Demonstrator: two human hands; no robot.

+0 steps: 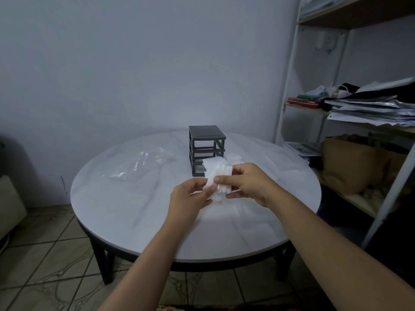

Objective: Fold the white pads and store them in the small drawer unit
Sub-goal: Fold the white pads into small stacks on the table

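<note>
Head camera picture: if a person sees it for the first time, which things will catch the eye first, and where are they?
First come the two hands in the middle, the left hand and the right hand, both holding a white pad above the round table. Just behind them stands the small dark drawer unit, with more white pads lying at its right side. A clear plastic bag lies on the table to the left.

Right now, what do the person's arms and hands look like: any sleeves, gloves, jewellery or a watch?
Both forearms are bare as far as the frame shows; no sleeve edge appears. The left hand and right hand wear no gloves. No watch, bracelet or ring is visible on the wrists or fingers, though the dim light could hide a thin band.
</note>
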